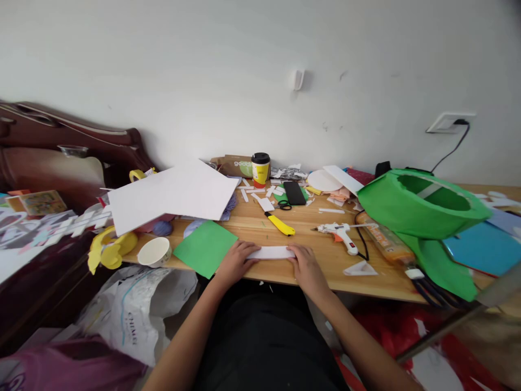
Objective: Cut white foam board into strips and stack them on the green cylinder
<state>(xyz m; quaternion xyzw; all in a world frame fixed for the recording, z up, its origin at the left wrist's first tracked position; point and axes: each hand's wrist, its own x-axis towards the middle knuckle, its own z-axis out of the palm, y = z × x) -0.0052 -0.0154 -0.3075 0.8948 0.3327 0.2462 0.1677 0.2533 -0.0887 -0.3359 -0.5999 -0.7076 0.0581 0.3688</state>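
Observation:
A short white strip, of paper or thin board, lies level at the front of the wooden table. My left hand grips its left end, fingers on top and thumb toward me. At the other end, my right hand pinches the strip the same way. Just left of my left hand is a green sheet. Beyond the strip lies a yellow-handled cutter. A white glue gun rests to the right of it, and a small white triangular piece sits near my right hand.
Large white board leans at back left, near a white bowl. A lidded cup, black scissors, a phone and white scraps lie farther back. A green hollow form and a glue bottle stand right.

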